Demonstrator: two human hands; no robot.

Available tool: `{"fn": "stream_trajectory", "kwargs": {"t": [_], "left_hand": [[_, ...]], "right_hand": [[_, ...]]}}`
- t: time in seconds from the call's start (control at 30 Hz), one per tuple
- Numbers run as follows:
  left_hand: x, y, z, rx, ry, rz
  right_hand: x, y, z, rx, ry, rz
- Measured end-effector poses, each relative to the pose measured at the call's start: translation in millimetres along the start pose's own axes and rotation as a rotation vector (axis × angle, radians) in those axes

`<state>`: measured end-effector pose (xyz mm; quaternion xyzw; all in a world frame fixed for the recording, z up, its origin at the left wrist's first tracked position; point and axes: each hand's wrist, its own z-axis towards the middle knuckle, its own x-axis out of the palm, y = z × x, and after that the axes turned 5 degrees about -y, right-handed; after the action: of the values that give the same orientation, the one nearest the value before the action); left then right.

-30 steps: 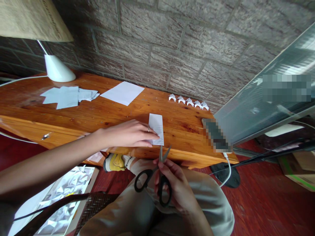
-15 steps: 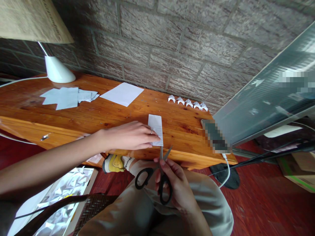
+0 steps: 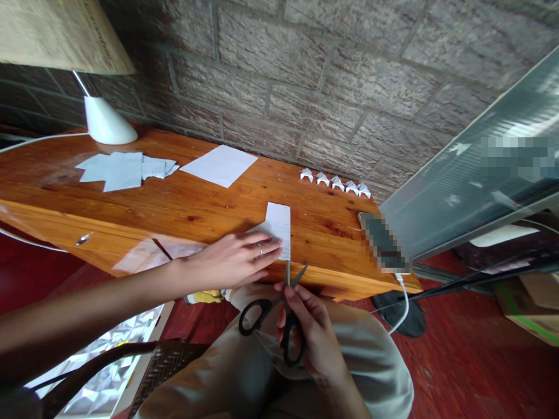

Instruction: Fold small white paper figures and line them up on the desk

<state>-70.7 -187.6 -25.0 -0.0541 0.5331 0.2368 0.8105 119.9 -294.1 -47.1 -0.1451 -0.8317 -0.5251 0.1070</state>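
- Scissors: black handles, grey blades.
- Narrow paper: white.
- Desk: orange-brown, dark knots.
- Wall: grey-brown, block pattern.
- Lampshade: beige, dark lettering.
- Trousers: beige.
- Floor: dark red, streaked.

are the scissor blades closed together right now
No, the scissors in the right hand have their two blades spread apart in a V.

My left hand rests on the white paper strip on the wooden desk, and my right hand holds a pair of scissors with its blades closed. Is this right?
Not quite: the blades are open, spread in a V, as the head view shows. Your left hand rests on the white paper strip on the wooden desk, and your right hand holds the scissors.
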Motion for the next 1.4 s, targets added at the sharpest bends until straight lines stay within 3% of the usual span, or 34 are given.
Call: {"fn": "stream_trajectory", "kwargs": {"t": [1.4], "left_hand": [[-1.8,5.0,-2.3,0.035,0.006,0.026]], "right_hand": [[-2.6,-2.5,-3.9,-0.031,-0.056,-0.025]]}}
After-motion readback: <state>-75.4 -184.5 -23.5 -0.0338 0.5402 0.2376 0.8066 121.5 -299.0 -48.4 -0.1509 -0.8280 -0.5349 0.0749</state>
